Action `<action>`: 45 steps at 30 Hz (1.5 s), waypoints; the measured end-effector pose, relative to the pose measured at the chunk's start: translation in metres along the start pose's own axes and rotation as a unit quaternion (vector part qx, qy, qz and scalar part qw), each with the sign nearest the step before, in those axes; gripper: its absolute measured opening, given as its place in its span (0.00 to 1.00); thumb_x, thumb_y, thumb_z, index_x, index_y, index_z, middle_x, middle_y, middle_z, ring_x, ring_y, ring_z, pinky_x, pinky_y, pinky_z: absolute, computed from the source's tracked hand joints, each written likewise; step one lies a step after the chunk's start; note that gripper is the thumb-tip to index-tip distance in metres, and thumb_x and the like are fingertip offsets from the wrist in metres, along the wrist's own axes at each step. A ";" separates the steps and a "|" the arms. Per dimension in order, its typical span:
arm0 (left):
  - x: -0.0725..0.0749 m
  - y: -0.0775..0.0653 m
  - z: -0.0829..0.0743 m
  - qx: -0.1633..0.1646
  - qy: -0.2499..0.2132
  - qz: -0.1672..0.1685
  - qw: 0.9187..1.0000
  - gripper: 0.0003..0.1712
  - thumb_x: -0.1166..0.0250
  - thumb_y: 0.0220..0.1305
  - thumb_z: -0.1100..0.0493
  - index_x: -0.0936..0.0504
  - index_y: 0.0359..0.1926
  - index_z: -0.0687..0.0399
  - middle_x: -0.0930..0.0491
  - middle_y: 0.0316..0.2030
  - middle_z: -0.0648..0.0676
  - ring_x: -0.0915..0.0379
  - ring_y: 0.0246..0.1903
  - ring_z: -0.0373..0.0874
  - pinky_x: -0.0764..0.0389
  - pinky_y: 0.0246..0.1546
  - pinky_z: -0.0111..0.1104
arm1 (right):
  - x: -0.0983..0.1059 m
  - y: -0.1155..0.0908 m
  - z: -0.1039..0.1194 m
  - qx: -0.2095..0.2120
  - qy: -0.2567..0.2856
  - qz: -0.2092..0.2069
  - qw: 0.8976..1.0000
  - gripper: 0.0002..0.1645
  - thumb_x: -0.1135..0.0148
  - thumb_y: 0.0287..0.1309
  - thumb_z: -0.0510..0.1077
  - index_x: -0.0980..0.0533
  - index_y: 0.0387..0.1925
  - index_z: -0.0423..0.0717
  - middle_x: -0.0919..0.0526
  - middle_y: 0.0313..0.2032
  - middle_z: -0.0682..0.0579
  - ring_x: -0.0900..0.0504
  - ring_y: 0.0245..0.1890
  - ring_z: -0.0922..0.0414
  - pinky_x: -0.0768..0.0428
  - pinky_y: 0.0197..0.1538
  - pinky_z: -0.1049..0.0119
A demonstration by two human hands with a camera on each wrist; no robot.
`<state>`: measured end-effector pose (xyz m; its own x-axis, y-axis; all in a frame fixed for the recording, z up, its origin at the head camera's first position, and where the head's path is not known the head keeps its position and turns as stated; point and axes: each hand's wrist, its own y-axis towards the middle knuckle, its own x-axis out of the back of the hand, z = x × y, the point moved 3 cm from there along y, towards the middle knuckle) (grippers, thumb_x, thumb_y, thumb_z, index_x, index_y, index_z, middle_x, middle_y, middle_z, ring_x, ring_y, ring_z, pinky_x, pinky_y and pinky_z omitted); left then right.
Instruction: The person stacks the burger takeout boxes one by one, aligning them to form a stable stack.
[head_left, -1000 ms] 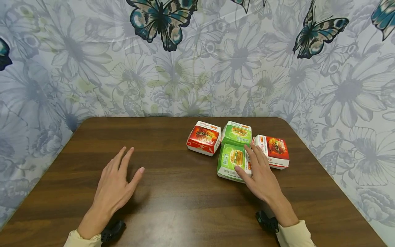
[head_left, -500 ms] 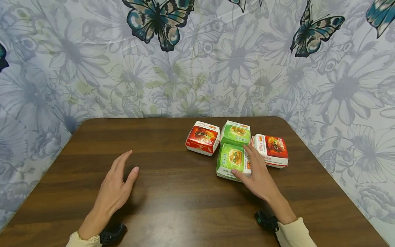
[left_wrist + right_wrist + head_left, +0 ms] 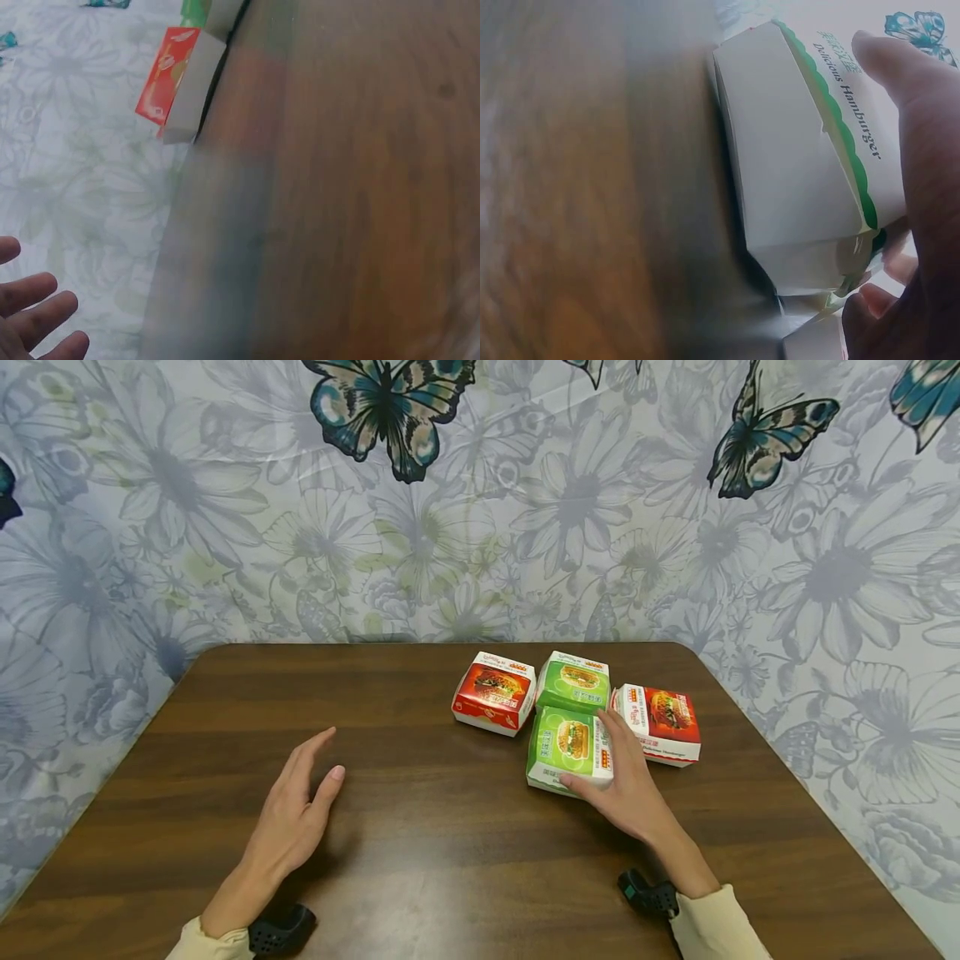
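Note:
My right hand (image 3: 628, 789) holds the nearer green hamburger box (image 3: 558, 747) at its right side, thumb on the front face and fingers round the right side. In the right wrist view that thumb lies on the sloping white face of the box (image 3: 787, 142), beside the "Delicious Hamburger" print; some fingertips are hidden. A second green hamburger box (image 3: 573, 685) stands directly behind it. To the left is a red hamburger box (image 3: 491, 697); another red one (image 3: 671, 718) sits right of the hand. My left hand (image 3: 292, 818) hovers above the table's left half, fingers relaxed, holding nothing.
The brown wooden table (image 3: 420, 827) has rounded far corners. Behind it hangs a flowered backdrop (image 3: 480, 543) with printed butterflies. Both red boxes and the rear green one are close around the right hand. A black device (image 3: 647, 893) is strapped at each wrist.
My right hand has closed in slightly on the nearer green box, its fingers moving down the right side. The left hand's fingers have drawn together, its fingertips lower. The boxes stay in place.

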<state>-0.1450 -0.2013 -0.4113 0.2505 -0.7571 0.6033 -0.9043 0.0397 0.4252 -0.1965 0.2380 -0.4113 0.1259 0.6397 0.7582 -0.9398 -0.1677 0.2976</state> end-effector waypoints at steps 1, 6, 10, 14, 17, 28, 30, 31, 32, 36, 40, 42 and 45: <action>-0.001 0.000 0.000 -0.001 -0.004 -0.001 1.000 0.31 0.46 0.80 0.55 0.39 0.79 0.48 0.33 0.71 0.64 0.36 0.69 0.65 0.34 0.62 0.63 | 0.000 0.000 -0.001 -0.001 0.003 -0.001 1.000 0.65 0.23 0.52 0.60 0.50 0.80 0.48 0.52 0.80 0.39 0.49 0.78 0.37 0.44 0.71 0.28; -0.007 -0.002 0.001 -0.006 -0.018 0.007 1.000 0.29 0.48 0.81 0.56 0.38 0.78 0.50 0.31 0.71 0.61 0.34 0.69 0.60 0.33 0.66 0.41 | -0.001 -0.001 -0.002 -0.007 0.014 0.000 1.000 0.66 0.22 0.51 0.61 0.50 0.81 0.49 0.53 0.80 0.39 0.50 0.78 0.37 0.45 0.71 0.27; -0.010 -0.002 0.002 -0.008 -0.032 0.012 0.999 0.28 0.49 0.82 0.57 0.38 0.78 0.51 0.31 0.70 0.61 0.33 0.68 0.60 0.33 0.65 0.46 | -0.002 -0.001 -0.003 -0.007 0.019 -0.001 1.000 0.67 0.20 0.49 0.60 0.51 0.81 0.50 0.53 0.80 0.40 0.50 0.78 0.38 0.44 0.71 0.28; -0.012 -0.003 0.004 -0.008 -0.047 0.010 0.999 0.28 0.48 0.81 0.57 0.37 0.77 0.50 0.29 0.69 0.62 0.30 0.66 0.60 0.31 0.66 0.39 | -0.002 0.000 -0.004 -0.012 0.020 0.002 1.000 0.69 0.20 0.48 0.60 0.52 0.81 0.52 0.54 0.81 0.42 0.50 0.78 0.39 0.44 0.71 0.29; -0.014 -0.003 0.004 -0.013 -0.060 0.007 0.998 0.28 0.47 0.80 0.59 0.37 0.77 0.49 0.29 0.69 0.63 0.29 0.65 0.60 0.35 0.65 0.22 | -0.002 0.000 -0.005 -0.014 0.020 0.005 1.000 0.69 0.20 0.48 0.60 0.53 0.81 0.53 0.54 0.81 0.41 0.50 0.78 0.39 0.44 0.71 0.28; -0.018 -0.002 0.003 -0.028 -0.092 0.012 0.995 0.29 0.46 0.79 0.62 0.37 0.77 0.47 0.29 0.70 0.63 0.31 0.66 0.56 0.38 0.64 0.16 | -0.005 -0.001 -0.009 -0.006 0.032 0.000 0.999 0.68 0.19 0.49 0.57 0.52 0.81 0.51 0.52 0.80 0.40 0.49 0.77 0.38 0.44 0.72 0.30; -0.018 -0.002 0.003 -0.029 -0.093 0.012 0.995 0.29 0.46 0.79 0.62 0.37 0.77 0.47 0.29 0.70 0.62 0.32 0.66 0.56 0.38 0.64 0.16 | -0.005 0.000 -0.009 -0.004 0.033 -0.002 0.999 0.68 0.19 0.49 0.56 0.52 0.81 0.50 0.52 0.80 0.40 0.49 0.77 0.39 0.44 0.72 0.30; -0.019 -0.002 0.003 -0.030 -0.094 0.013 0.995 0.30 0.46 0.79 0.62 0.37 0.77 0.47 0.29 0.70 0.63 0.32 0.66 0.56 0.38 0.64 0.16 | -0.005 0.000 -0.009 -0.003 0.032 -0.003 0.999 0.68 0.19 0.48 0.56 0.52 0.81 0.50 0.52 0.80 0.40 0.49 0.77 0.39 0.44 0.72 0.30; -0.019 -0.003 0.003 -0.031 -0.094 0.013 0.995 0.30 0.46 0.79 0.62 0.37 0.77 0.47 0.29 0.70 0.63 0.32 0.66 0.56 0.38 0.64 0.16 | -0.005 0.000 -0.009 -0.003 0.032 -0.003 0.999 0.68 0.19 0.48 0.56 0.52 0.81 0.50 0.52 0.80 0.40 0.49 0.77 0.39 0.43 0.72 0.30; -0.021 -0.003 0.003 -0.033 -0.097 0.014 0.995 0.31 0.44 0.77 0.63 0.37 0.77 0.47 0.29 0.69 0.63 0.31 0.66 0.56 0.37 0.64 0.16 | -0.005 0.001 -0.008 0.002 0.032 -0.003 0.999 0.68 0.18 0.48 0.56 0.51 0.81 0.49 0.51 0.79 0.39 0.48 0.77 0.38 0.43 0.71 0.30; -0.022 -0.002 0.002 -0.034 -0.105 0.019 0.994 0.33 0.41 0.75 0.64 0.37 0.77 0.48 0.29 0.69 0.63 0.31 0.66 0.56 0.36 0.64 0.16 | -0.004 0.002 -0.008 0.004 0.032 -0.007 0.999 0.68 0.18 0.48 0.56 0.50 0.80 0.49 0.51 0.79 0.40 0.48 0.77 0.39 0.43 0.71 0.31; -0.023 -0.002 0.002 -0.035 -0.107 0.023 0.993 0.34 0.39 0.74 0.64 0.37 0.77 0.47 0.29 0.69 0.63 0.31 0.66 0.57 0.36 0.64 0.16 | -0.004 0.002 -0.009 0.003 0.030 -0.009 0.999 0.68 0.18 0.48 0.57 0.50 0.80 0.49 0.50 0.79 0.39 0.47 0.77 0.39 0.42 0.71 0.31; -0.023 -0.003 0.002 -0.037 -0.108 0.030 0.993 0.36 0.37 0.73 0.65 0.38 0.77 0.46 0.30 0.70 0.63 0.31 0.66 0.58 0.37 0.64 0.16 | -0.005 0.001 -0.009 -0.001 0.031 -0.010 0.999 0.67 0.19 0.48 0.57 0.50 0.80 0.49 0.50 0.79 0.40 0.47 0.76 0.40 0.42 0.71 0.31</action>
<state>-0.1492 -0.1848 -0.4277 0.1089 -0.8740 0.4735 -0.8854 0.1312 0.4459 -0.2008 0.2414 -0.4196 0.1248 0.6879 0.7150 -0.9379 -0.1535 0.3113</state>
